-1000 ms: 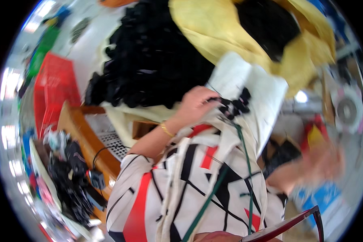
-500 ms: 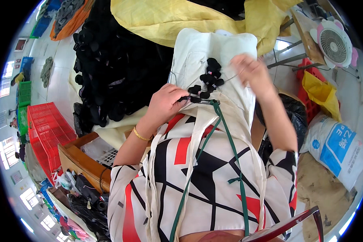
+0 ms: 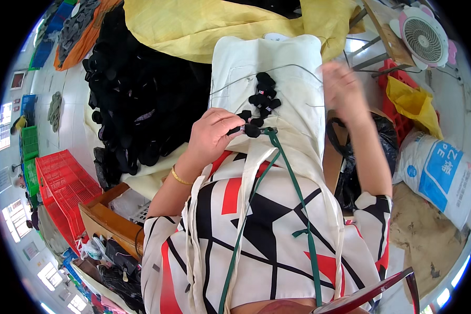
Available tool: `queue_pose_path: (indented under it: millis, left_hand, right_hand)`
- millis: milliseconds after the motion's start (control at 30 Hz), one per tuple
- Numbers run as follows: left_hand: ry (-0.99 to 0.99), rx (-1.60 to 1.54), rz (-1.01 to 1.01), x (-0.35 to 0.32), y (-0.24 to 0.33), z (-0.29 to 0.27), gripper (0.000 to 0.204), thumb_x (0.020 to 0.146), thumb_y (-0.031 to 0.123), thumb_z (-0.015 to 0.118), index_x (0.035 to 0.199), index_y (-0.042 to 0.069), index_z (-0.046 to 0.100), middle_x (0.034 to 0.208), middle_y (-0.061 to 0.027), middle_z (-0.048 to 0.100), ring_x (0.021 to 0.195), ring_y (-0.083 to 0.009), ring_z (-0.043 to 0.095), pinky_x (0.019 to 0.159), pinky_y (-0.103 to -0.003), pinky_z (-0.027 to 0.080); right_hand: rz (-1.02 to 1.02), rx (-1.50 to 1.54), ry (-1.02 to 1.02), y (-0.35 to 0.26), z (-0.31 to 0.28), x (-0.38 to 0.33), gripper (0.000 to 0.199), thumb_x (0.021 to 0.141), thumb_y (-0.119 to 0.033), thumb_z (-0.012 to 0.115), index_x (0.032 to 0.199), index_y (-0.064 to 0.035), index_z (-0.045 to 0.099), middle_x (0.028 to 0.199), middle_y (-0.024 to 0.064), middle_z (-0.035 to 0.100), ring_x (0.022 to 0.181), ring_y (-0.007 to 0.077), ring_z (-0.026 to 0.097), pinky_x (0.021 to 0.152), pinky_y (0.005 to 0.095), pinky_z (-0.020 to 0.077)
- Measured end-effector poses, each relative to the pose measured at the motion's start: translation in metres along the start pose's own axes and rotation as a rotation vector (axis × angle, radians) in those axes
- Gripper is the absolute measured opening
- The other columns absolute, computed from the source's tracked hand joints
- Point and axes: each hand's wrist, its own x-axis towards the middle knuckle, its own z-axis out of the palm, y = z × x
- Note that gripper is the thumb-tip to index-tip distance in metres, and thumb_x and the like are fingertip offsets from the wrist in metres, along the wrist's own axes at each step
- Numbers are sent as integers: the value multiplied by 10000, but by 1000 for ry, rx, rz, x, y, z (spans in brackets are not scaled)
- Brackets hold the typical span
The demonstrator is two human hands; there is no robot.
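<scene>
The head view shows me the left hand [image 3: 212,133], toward ten o'clock from the picture's middle, with its fingers closed around a small black bundle [image 3: 252,130]. More black bundles [image 3: 265,94] lie at one o'clock from it, on a white cloth [image 3: 298,99]. The right hand [image 3: 343,88] is blurred at two o'clock, near the cloth's edge; I cannot tell whether it's wide, narrow or holding anything. A black heap [image 3: 141,99] spreads at ten o'clock.

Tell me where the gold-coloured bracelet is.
In the head view, the gold-coloured bracelet is left of centre, around the left wrist, just below the left hand.
</scene>
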Motion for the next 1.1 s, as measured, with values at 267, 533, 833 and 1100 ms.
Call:
queue_pose_path:
  millis: [267, 533, 833, 1100]
  left_hand:
    - [12, -22, 48, -1, 11, -2, 250, 742, 102, 796, 981, 86, 725, 976, -41, 710, 915, -255, 651, 819, -344, 514]
    - [29, -28, 70, 0, 16, -2, 282, 724, 79, 806, 993, 92, 721, 979, -46, 712, 904, -254, 655, 790, -337, 524]
    - [26, -35, 71, -2, 17, -2, 285, 718, 64, 807, 989, 89, 724, 985, -41, 707, 919, -249, 652, 797, -336, 519]
    - [-1, -159, -1, -8, 12, 2, 249, 768, 71, 795, 1006, 62, 722, 990, -51, 703, 914, -249, 649, 800, -337, 518]
  right_hand:
    - [-238, -313, -610, -4, 84, -60, 109, 967, -22, 618, 1058, -30, 677, 896, 1, 662, 763, 60, 569, 687, 215, 467]
    - [-244, -323, -599, 4, 86, -60, 95, 934, -44, 623, 1028, -37, 638, 840, 64, 672, 716, 165, 619, 695, 277, 502]
    - [-209, -317, -617, 10, 84, -60, 123, 936, -52, 624, 1054, -29, 652, 858, 71, 697, 727, 148, 638, 714, 262, 513]
    - [-137, -207, -702, 15, 83, -56, 112, 983, -24, 598, 1065, -13, 673, 942, -1, 657, 813, 60, 569, 713, 218, 473]
